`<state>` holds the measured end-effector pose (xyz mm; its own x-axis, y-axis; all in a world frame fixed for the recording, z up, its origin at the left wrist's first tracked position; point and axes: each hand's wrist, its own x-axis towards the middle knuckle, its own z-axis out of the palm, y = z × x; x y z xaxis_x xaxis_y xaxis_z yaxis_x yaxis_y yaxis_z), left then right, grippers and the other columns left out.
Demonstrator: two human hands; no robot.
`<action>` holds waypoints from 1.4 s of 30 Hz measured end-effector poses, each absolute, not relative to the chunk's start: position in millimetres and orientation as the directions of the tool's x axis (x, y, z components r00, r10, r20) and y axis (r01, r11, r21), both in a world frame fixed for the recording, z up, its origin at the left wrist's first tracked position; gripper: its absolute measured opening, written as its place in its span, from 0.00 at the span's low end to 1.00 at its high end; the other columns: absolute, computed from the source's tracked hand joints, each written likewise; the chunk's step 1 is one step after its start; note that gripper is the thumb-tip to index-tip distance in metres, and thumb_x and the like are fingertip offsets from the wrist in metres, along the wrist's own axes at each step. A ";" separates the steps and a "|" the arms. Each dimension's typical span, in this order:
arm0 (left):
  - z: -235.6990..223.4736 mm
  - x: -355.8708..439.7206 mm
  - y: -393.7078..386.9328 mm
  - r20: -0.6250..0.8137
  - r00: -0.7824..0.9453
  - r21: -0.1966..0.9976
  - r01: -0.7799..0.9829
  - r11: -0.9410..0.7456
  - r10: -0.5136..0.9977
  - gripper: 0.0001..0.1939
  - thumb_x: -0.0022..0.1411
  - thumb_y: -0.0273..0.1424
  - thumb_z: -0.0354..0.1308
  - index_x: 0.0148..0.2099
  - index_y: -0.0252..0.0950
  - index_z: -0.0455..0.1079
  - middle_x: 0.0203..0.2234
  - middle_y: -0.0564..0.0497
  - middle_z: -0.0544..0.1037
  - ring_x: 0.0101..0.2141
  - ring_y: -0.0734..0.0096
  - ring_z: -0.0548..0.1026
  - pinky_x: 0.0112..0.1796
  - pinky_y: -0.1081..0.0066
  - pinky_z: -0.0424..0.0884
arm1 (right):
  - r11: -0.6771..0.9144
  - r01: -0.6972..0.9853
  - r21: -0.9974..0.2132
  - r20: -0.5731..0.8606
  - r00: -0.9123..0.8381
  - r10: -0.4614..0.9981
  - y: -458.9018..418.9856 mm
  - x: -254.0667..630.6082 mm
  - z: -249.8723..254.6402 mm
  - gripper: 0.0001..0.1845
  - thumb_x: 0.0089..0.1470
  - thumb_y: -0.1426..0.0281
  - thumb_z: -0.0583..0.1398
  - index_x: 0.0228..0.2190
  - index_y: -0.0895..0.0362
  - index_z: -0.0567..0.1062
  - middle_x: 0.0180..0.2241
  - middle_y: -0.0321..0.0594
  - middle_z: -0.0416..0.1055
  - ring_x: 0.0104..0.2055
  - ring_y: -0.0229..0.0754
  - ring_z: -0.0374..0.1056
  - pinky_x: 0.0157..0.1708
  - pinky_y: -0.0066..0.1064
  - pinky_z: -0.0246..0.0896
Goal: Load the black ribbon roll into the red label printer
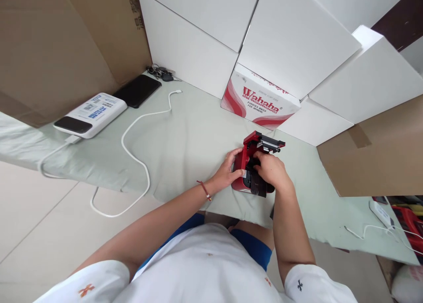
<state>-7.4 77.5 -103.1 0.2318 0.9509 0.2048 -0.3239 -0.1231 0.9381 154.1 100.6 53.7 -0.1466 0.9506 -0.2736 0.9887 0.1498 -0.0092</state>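
Observation:
A red and black device that looks like a small label printer (240,179) stands on the cloth-covered table with its lid (269,142) raised. My left hand (228,173) is closed around its left side, thumb on the near edge and fingers along the wall. The fingers of my right hand (271,168) reach curled into the open black interior. What they hold there, if anything, is hidden. A dark flap (258,186) hangs at the front of the device.
Behind the device stands a red and white Wahaba carton (261,101) against stacked white boxes (291,38). Cardboard boxes (376,157) flank the table. On the left lie a power bank (95,113), a black phone (139,90), keys (161,72) and a white cable (132,157).

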 end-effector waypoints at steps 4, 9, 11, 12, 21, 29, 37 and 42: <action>-104.0 -6.9 77.5 0.210 0.212 0.943 -0.304 -0.139 0.954 0.41 0.63 0.38 0.69 0.74 0.45 0.60 0.74 0.41 0.62 0.76 0.44 0.59 0.78 0.42 0.49 | 0.154 0.977 -0.147 -0.217 -0.184 0.959 70.8 171.9 73.6 0.19 0.67 0.69 0.60 0.58 0.51 0.75 0.52 0.44 0.83 0.44 0.48 0.78 0.45 0.37 0.69; -102.9 -7.9 76.2 0.204 0.210 0.945 -0.296 -0.137 0.956 0.41 0.63 0.41 0.71 0.73 0.45 0.61 0.74 0.40 0.62 0.75 0.43 0.59 0.77 0.41 0.50 | 0.054 0.791 -0.610 -0.081 -0.130 0.988 15.2 249.7 101.1 0.23 0.64 0.51 0.66 0.54 0.49 0.78 0.36 0.37 0.80 0.28 0.42 0.67 0.29 0.33 0.64; -102.7 -8.0 75.9 0.200 0.211 0.945 -0.300 -0.132 0.957 0.40 0.63 0.41 0.70 0.73 0.45 0.61 0.74 0.40 0.61 0.75 0.42 0.59 0.77 0.40 0.50 | 0.012 0.729 -0.685 -0.049 -0.062 0.997 2.7 283.0 100.2 0.24 0.62 0.50 0.68 0.54 0.49 0.79 0.39 0.40 0.81 0.31 0.43 0.70 0.31 0.34 0.67; -102.7 -8.0 75.8 0.200 0.212 0.944 -0.303 -0.130 0.957 0.40 0.63 0.41 0.70 0.73 0.45 0.61 0.74 0.40 0.62 0.75 0.42 0.59 0.77 0.39 0.50 | -0.013 0.716 -0.698 -0.074 -0.053 0.996 0.1 295.5 95.7 0.24 0.61 0.50 0.68 0.53 0.49 0.79 0.41 0.41 0.82 0.33 0.44 0.73 0.34 0.35 0.70; -99.3 -9.7 75.6 0.184 0.227 0.937 -0.334 -0.101 0.957 0.38 0.65 0.41 0.69 0.73 0.45 0.62 0.74 0.41 0.62 0.75 0.44 0.60 0.77 0.40 0.50 | -0.101 0.770 -0.630 -0.162 -0.003 0.987 18.2 284.5 -15.7 0.25 0.54 0.51 0.66 0.46 0.55 0.82 0.31 0.38 0.80 0.29 0.45 0.71 0.33 0.38 0.71; -99.3 -10.8 75.7 0.162 0.231 0.932 -0.355 -0.071 0.959 0.39 0.64 0.41 0.69 0.72 0.44 0.62 0.75 0.40 0.60 0.77 0.42 0.58 0.77 0.39 0.51 | -0.176 0.826 -0.535 0.011 0.215 0.976 8.3 324.4 -26.5 0.27 0.54 0.54 0.61 0.47 0.57 0.83 0.35 0.42 0.79 0.27 0.44 0.68 0.38 0.43 0.71; -95.6 -11.9 73.7 0.152 0.235 0.931 -0.360 -0.059 0.960 0.38 0.64 0.41 0.69 0.72 0.44 0.62 0.76 0.40 0.60 0.77 0.42 0.58 0.77 0.39 0.52 | -0.182 0.863 -0.472 -0.079 0.164 0.983 -2.7 329.4 -17.8 0.25 0.51 0.56 0.62 0.47 0.54 0.86 0.36 0.44 0.83 0.29 0.48 0.72 0.39 0.47 0.75; -93.7 -11.5 73.9 0.149 0.237 0.932 -0.357 -0.057 0.960 0.38 0.63 0.39 0.69 0.72 0.44 0.62 0.75 0.40 0.61 0.76 0.42 0.59 0.76 0.38 0.53 | -0.019 0.838 -0.545 -0.287 -0.165 0.944 -33.0 334.1 60.9 0.22 0.60 0.51 0.67 0.50 0.46 0.87 0.37 0.40 0.85 0.28 0.45 0.73 0.30 0.37 0.74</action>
